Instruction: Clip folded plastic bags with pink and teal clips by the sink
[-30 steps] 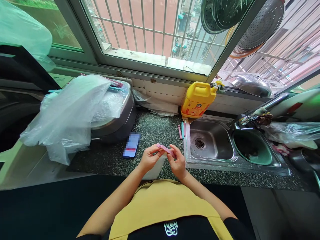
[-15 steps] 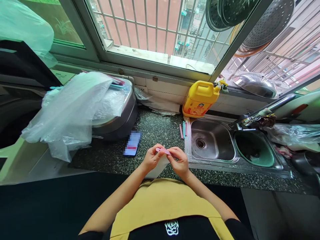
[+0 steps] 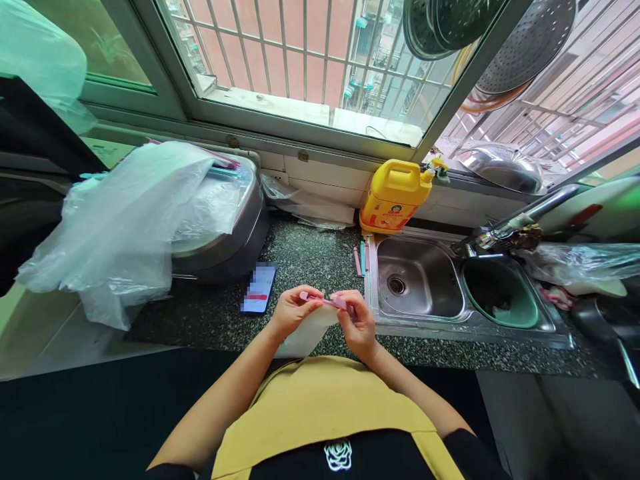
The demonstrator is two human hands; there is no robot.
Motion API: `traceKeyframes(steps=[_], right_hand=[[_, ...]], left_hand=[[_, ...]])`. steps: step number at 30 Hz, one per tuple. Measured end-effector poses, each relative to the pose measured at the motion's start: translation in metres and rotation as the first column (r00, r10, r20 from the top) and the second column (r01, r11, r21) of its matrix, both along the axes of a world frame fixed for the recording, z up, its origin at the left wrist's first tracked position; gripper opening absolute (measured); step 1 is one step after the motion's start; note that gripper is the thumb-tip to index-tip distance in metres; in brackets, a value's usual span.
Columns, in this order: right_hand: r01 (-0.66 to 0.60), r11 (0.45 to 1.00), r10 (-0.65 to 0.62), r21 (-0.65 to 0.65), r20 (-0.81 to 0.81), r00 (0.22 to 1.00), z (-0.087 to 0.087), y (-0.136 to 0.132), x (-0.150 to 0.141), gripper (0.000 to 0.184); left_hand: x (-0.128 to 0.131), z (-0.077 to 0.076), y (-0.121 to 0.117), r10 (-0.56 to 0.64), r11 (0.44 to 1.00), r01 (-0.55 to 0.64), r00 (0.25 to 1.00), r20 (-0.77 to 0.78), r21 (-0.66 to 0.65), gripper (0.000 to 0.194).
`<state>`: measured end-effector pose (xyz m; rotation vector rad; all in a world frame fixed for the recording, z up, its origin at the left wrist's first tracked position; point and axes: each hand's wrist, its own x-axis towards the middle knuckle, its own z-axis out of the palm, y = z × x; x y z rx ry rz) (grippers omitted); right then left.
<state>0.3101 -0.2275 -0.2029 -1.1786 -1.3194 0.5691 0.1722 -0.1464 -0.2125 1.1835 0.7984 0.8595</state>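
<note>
Close in front of my apron, my left hand (image 3: pixel 291 313) and my right hand (image 3: pixel 359 328) pinch the two ends of a pink bag sealing clip (image 3: pixel 339 303). The clip looks unfolded, with one end showing above my left fingers and the other in my right fingers. Below the clip hangs a translucent plastic bag (image 3: pixel 307 333). Its upper edge is partly hidden by my fingers, so I cannot tell whether it lies inside the clip. Two pink clips (image 3: pixel 357 262) and a teal clip (image 3: pixel 363 259) lie side by side along the sink's left edge.
A phone (image 3: pixel 259 288) lies left of my hands. Beyond it stands a dark appliance (image 3: pixel 220 263) with a plastic bag (image 3: pixel 115 227) over it. On the right are a steel sink (image 3: pixel 420 277), a yellow jug (image 3: pixel 395 197), a faucet (image 3: pixel 520 220) and a green basin (image 3: pixel 525 310).
My hands have drawn slightly apart, and the pink clip now appears opened out between them. More of the translucent bag shows below. The whole view has shifted a little.
</note>
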Motion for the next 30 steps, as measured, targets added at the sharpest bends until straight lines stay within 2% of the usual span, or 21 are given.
traceKeyframes(steps=[6,9,14,18,21,23,25,30], right_hand=[[0.136,0.985,-0.108,0.11,-0.229,0.968,-0.006,-0.003,0.0,0.008],[0.157,0.985,-0.122,0.077,-0.336,0.934,-0.006,-0.002,0.002,0.014],[0.149,0.989,-0.141,-0.021,-0.466,0.873,-0.006,0.002,0.008,0.026],[0.105,0.99,-0.14,-0.092,-0.628,0.766,-0.006,0.007,0.011,0.018],[0.133,0.981,-0.194,-0.141,-0.726,0.66,-0.007,0.008,0.012,0.014],[0.16,0.974,-0.225,-0.16,-0.751,0.621,-0.007,0.008,0.012,0.018],[0.171,0.973,-0.228,-0.154,-0.741,0.631,-0.008,0.007,0.012,0.023],[0.074,0.99,-0.132,-0.116,-0.644,0.753,-0.01,0.003,0.01,0.018]], left_hand=[[0.005,0.0,0.003,0.163,0.98,-0.168,0.985,-0.049,-0.11,0.033],[0.005,-0.003,0.004,0.218,0.964,-0.223,0.975,-0.047,-0.143,0.035],[0.006,-0.004,0.004,0.23,0.961,-0.233,0.972,-0.038,-0.15,0.034],[0.008,-0.008,0.002,0.264,0.945,-0.259,0.964,0.001,-0.198,0.033],[0.011,-0.011,0.0,0.292,0.92,-0.267,0.955,0.045,-0.288,0.035],[0.014,-0.012,-0.002,0.305,0.903,-0.27,0.951,0.057,-0.335,0.037],[0.016,-0.012,-0.003,0.321,0.894,-0.282,0.945,0.058,-0.349,0.039],[0.018,-0.011,-0.003,0.338,0.896,-0.303,0.939,0.056,-0.324,0.04]])
